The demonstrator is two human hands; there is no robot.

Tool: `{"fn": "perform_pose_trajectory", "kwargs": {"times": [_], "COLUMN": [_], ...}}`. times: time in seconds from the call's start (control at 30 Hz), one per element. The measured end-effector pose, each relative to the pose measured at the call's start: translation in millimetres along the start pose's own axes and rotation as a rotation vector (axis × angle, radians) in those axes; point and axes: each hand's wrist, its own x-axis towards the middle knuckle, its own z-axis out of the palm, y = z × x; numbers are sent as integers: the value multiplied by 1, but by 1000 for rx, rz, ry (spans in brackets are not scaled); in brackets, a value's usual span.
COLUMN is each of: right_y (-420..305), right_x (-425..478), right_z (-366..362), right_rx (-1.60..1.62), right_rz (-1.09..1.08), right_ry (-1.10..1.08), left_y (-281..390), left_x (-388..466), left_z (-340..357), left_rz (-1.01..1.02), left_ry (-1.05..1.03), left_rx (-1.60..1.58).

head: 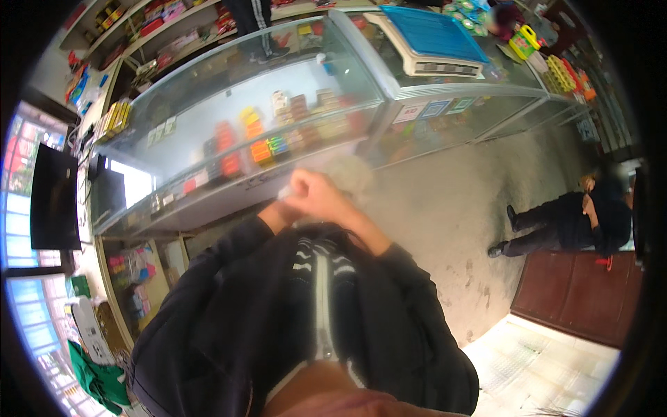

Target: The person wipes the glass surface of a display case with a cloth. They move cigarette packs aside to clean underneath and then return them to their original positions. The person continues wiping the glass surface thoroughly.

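In front of my dark jacket, my two hands are together and blurred. My right hand has its fingers curled and overlaps my left hand, which is mostly hidden behind it. A small white thing shows at the left side of the hands; which hand holds it cannot be told. Just beyond my right wrist is a pale, rounded, blurred thing, whose kind is unclear.
A glass display counter with small coloured boxes stands ahead. On its right part rests a scale with a blue tray. A person in dark clothes is at the right by brown doors. Another person's legs stand behind the counter.
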Motion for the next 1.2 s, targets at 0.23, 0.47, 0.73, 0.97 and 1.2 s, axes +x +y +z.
{"fn": "perform_pose_trajectory", "kwargs": {"times": [0.23,0.47,0.73,0.97,1.2], "right_y": [-19,-11,-33,-21,-35], "right_x": [-5,21,60,87,104], "right_z": [15,38,77,87,60], "right_rx": [114,260,467,688,1224], "right_rz": [82,171,320,301,147], "right_ry": [30,-186,70,82,-39], "left_y": [57,119,130,146,134], "left_x": [-10,-72,-111,-108,-109], "left_z": [-76,-91,-117,-138,-162], "left_rz": [356,299,496,340,457], "left_ry": [-334,-440,-206,-364,-299], "left_rx": [-538,-759,-150,-635,-739]}}
